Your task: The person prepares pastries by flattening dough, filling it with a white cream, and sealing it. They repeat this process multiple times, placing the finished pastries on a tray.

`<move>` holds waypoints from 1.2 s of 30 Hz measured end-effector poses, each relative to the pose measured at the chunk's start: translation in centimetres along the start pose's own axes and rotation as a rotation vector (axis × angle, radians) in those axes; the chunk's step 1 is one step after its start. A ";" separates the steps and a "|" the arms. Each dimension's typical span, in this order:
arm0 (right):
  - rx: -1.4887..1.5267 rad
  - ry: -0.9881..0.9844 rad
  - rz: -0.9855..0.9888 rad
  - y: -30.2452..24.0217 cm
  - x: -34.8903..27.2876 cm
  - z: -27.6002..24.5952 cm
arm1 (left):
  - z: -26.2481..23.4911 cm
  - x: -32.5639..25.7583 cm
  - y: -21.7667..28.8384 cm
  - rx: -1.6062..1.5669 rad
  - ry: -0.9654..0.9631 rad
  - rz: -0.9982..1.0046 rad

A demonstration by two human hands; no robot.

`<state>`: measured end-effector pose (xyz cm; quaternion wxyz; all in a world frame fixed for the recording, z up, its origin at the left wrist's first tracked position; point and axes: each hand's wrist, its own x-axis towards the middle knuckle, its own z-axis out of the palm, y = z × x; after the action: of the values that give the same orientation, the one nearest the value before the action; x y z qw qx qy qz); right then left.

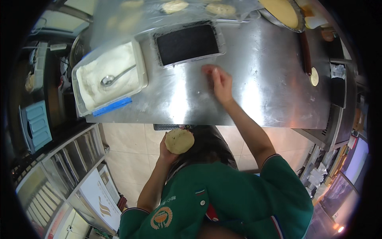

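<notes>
The left hand (pixel 169 148) is raised at the near edge of the counter (pixel 262 79), a broad sheet of brushed stainless steel, and cups a round, flattened disc of pale yellowish dough (pixel 179 141) from below, fingers curled about its lower left rim so that the disc faces upward; the dough sits just off the near edge of the counter, above the tiled floor (pixel 131 143). The right hand (pixel 220 83) reaches out over the middle of the counter, palm down, fingers drawn loosely together with the fingertips touching or just above the steel; whether it pinches anything cannot be told, as the hand is blurred. Just beyond that hand stands a shallow rectangular tray of black seeds (pixel 187 43), wrapped in clear film; to the left of it lies a clear plastic tub of white flour (pixel 109 75) with a metal spoon (pixel 115 76) resting on the flour, and a blue strip runs along the tub's near side. At the far edge more pale dough rounds (pixel 175 6) lie under clear film; at the far right a round metal pan (pixel 283 14) holds a flat yellow sheet of dough, and a dark wooden rolling pin (pixel 305 51) lies lengthwise near the counter's right side with a small dough disc (pixel 314 76) beside its near end. The person wears a green jacket (pixel 234 195).
</notes>
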<state>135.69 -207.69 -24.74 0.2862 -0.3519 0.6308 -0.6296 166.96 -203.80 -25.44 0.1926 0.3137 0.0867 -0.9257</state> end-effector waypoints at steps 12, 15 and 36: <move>0.061 -0.356 0.227 -0.7 -10.7 6.1 | -2.9 7.4 -1.2 -0.019 0.014 -0.036; 0.081 -0.366 0.155 -1.6 -15.7 8.7 | -5.0 7.4 -1.0 -0.096 -0.228 -0.081; -0.283 -0.351 -0.529 -13.9 -2.2 12.3 | 11.1 -0.4 4.0 -0.124 -0.340 0.376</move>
<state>148.05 -212.71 -11.58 0.1656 -0.6425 0.5398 -0.5181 162.81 -210.40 -16.59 0.3920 0.1519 0.0501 -0.9059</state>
